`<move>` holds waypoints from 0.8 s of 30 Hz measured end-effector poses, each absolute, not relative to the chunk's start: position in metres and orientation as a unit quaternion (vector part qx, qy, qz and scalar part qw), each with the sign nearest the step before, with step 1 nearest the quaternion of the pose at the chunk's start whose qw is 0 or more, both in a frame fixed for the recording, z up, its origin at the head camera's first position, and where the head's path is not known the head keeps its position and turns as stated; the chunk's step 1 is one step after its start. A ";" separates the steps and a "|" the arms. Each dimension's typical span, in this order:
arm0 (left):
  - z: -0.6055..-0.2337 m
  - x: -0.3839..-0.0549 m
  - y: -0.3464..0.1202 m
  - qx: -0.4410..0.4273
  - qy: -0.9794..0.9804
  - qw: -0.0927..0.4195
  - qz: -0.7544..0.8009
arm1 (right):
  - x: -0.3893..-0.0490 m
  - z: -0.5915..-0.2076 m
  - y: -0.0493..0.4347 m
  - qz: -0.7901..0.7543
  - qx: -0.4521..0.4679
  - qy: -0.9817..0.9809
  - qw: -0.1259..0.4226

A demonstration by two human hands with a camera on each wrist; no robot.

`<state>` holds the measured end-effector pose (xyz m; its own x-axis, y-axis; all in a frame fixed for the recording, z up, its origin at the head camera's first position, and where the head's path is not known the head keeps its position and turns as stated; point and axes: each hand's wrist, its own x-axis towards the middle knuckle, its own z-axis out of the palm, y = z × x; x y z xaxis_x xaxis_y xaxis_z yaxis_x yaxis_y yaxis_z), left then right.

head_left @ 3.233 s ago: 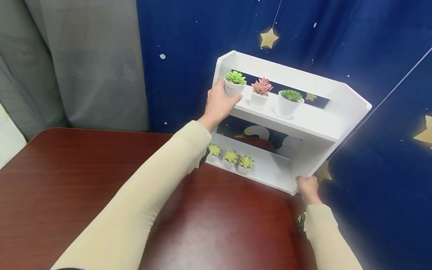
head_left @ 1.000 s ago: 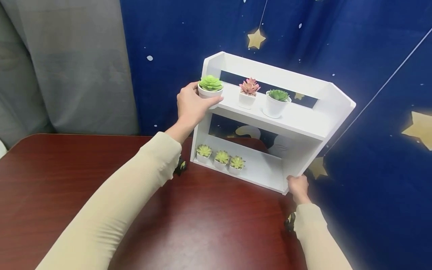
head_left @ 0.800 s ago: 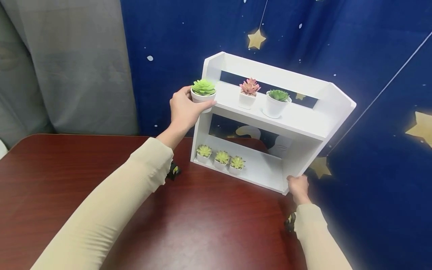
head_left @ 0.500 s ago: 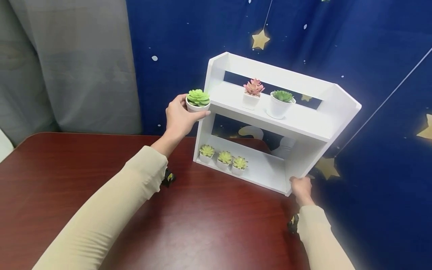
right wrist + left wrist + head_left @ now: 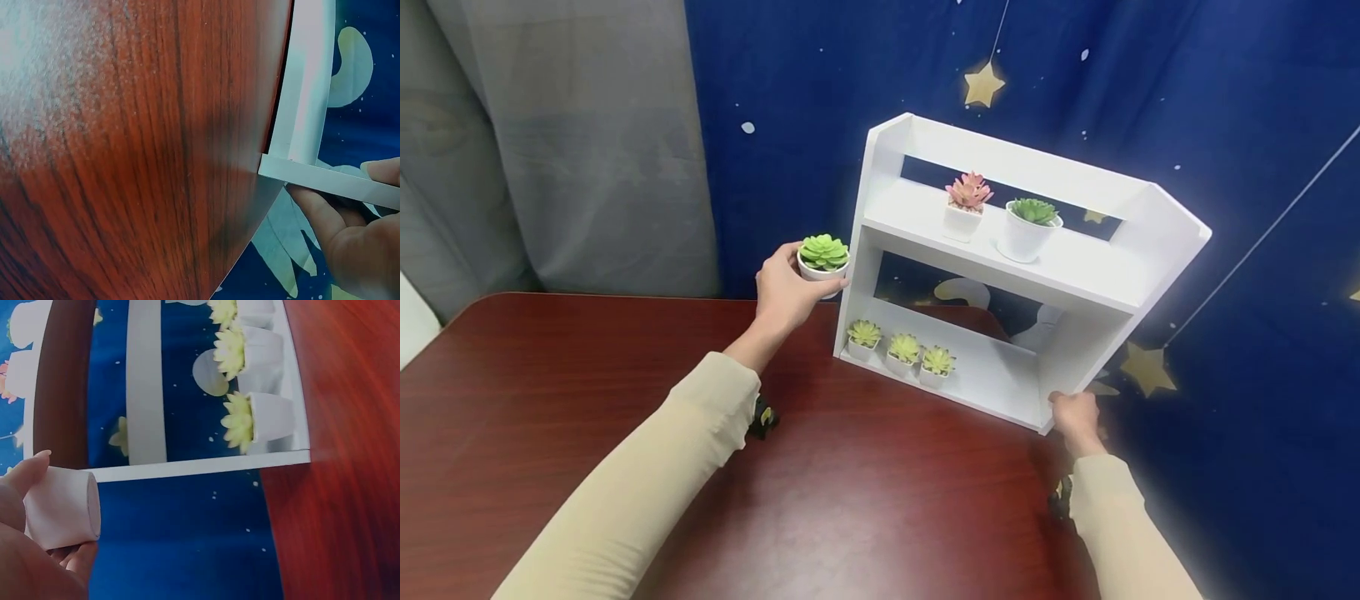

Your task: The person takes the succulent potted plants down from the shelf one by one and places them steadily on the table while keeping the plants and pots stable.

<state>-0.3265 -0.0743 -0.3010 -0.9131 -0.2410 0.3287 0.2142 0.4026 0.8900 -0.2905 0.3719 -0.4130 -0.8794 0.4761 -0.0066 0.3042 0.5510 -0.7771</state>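
My left hand (image 5: 784, 290) grips the white round pot of a bright green potted succulent (image 5: 824, 252), held in the air just left of the white two-tier shelf (image 5: 1093, 271). Seen from the left wrist, thumb and fingers wrap the pot (image 5: 59, 509). My right hand (image 5: 1077, 419) holds the shelf's right side panel near its bottom; in the right wrist view the thumb and fingers lie on opposite faces of that panel (image 5: 328, 179). On the upper board stand a pink succulent (image 5: 967, 204) and a dark green succulent (image 5: 1028, 229).
Three small yellow-green succulents (image 5: 902, 353) in white pots line the lower board's left part. The shelf stands on a reddish-brown wooden table (image 5: 865, 483), near its right edge. Behind hangs a blue curtain (image 5: 790, 100) with stars, and a grey curtain (image 5: 602, 150) at left.
The bright green succulent has come off the upper board's left end and moved left and down with my left hand. My right hand keeps its hold on the shelf.
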 end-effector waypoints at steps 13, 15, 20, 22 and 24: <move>-0.341 -0.318 -0.097 0.016 -0.844 0.197 -0.498 | -0.294 -0.410 0.373 0.399 -0.217 -0.886 0.098; -0.348 -0.316 -0.099 0.016 -0.847 0.189 -0.496 | -0.294 -0.410 0.374 0.403 -0.215 -0.884 0.097; -0.365 -0.311 -0.103 0.032 -0.855 0.160 -0.492 | -0.292 -0.411 0.374 0.398 -0.212 -0.886 0.105; -0.370 -0.309 -0.104 0.035 -0.857 0.151 -0.491 | -0.291 -0.411 0.374 0.392 -0.214 -0.888 0.108; -0.373 -0.309 -0.106 0.037 -0.858 0.144 -0.491 | -0.290 -0.411 0.374 0.388 -0.213 -0.890 0.114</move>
